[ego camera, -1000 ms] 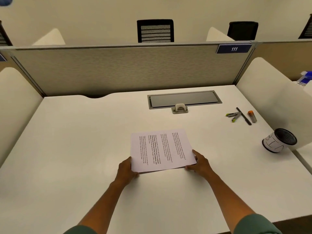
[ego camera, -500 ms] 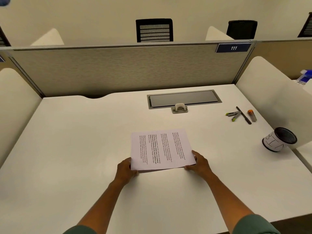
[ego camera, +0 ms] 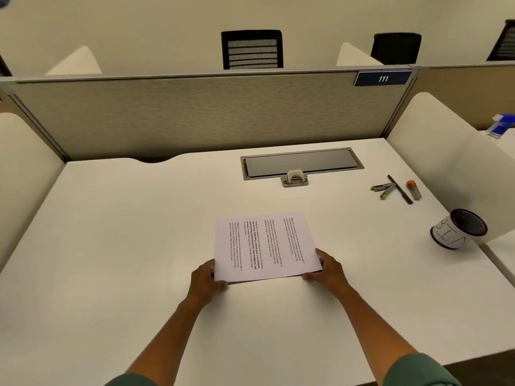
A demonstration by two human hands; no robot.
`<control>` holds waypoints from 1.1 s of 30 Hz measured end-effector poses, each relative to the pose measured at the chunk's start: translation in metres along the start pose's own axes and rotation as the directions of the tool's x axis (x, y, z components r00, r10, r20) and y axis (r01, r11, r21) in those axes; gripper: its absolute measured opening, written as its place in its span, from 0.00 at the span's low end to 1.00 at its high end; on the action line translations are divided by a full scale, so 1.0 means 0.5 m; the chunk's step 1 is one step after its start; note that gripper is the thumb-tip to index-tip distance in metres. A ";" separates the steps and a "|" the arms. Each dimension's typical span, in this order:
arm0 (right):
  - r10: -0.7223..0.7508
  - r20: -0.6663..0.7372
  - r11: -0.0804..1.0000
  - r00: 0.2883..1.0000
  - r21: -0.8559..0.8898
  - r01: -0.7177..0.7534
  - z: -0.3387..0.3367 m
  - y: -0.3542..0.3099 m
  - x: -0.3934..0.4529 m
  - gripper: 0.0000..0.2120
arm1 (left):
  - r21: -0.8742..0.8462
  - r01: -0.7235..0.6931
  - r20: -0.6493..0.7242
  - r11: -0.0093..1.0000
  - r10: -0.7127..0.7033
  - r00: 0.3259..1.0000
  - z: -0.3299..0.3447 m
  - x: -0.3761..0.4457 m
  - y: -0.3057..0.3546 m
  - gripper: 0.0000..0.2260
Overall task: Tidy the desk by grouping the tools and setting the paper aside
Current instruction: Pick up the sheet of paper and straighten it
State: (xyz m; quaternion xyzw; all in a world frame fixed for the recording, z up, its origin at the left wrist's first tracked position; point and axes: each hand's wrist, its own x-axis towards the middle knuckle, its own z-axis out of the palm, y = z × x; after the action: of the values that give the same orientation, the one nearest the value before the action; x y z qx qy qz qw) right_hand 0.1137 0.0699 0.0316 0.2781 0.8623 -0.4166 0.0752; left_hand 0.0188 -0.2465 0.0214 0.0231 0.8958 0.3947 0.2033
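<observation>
- Head view: looked down on a white desk (ego camera: 117, 232) with low partitions on the left, right and far sides.
- Left hand (ego camera: 206, 279) grasping the near left corner of the paper (ego camera: 264, 246); fingers curled under the edge, thumb side against the sheet.
- Right hand (ego camera: 328, 270) grasping the near right corner of the same paper, fingers tucked beneath.
- Paper near the middle of the desk, printed side up, text running sideways; near edge seemingly lifted a little off the surface, far edge low. Whether one sheet or several, could not tell.
- Tools already close together at the far right: stapler-like tool (ego camera: 384, 188) with green tips, black pen (ego camera: 400, 189) just beside it, small orange-capped tube (ego camera: 414, 190) just right of the pen. Exact contact between them too small to tell.
- Judged step in hand: carrying the paper to one side. Best done with both corners kept level, sheet held flat so nothing bends or slides out, moved toward the open left of the desk, well apart from the tools, then laid down square to the desk edge.
- Mesh cup (ego camera: 457, 229) on its side at the right, mouth turned toward the far right; nothing visible inside the dark mouth.
- Recessed cable tray (ego camera: 302, 162) at the far middle, lid closed, contents hidden; small pale hole punch (ego camera: 294, 178) at its near edge.
</observation>
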 end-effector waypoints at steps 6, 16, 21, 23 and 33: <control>-0.011 -0.009 1.000 1.000 0.000 0.011 0.003 0.001 0.000 0.23 | -0.005 0.009 0.007 1.000 -0.009 1.000 0.000 0.004 -0.004 0.18; 0.003 0.012 1.000 1.000 0.013 -0.003 0.004 -0.003 0.003 0.24 | -0.018 0.012 0.030 1.000 -0.012 0.999 0.000 0.012 -0.011 0.20; 0.025 0.028 0.997 0.999 0.079 -0.027 0.001 -0.005 0.003 0.30 | -0.012 -0.024 0.052 1.000 0.024 0.998 -0.006 0.016 -0.011 0.20; 0.049 0.017 0.991 0.999 0.121 -0.051 0.004 -0.004 0.006 0.24 | -0.065 -0.008 0.040 0.998 0.011 0.999 -0.008 0.017 -0.010 0.15; 0.214 -0.175 0.950 0.961 0.266 -0.163 0.020 0.002 0.014 0.12 | -0.244 0.084 -0.099 0.966 -0.111 0.989 -0.011 0.034 -0.018 0.05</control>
State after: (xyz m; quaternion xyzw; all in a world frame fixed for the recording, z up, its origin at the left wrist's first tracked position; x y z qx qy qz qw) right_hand 0.1074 0.0658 0.0223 0.4075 0.7755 -0.4822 -0.0087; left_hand 0.0022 -0.2531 0.0125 -0.0678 0.8518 0.4897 0.1733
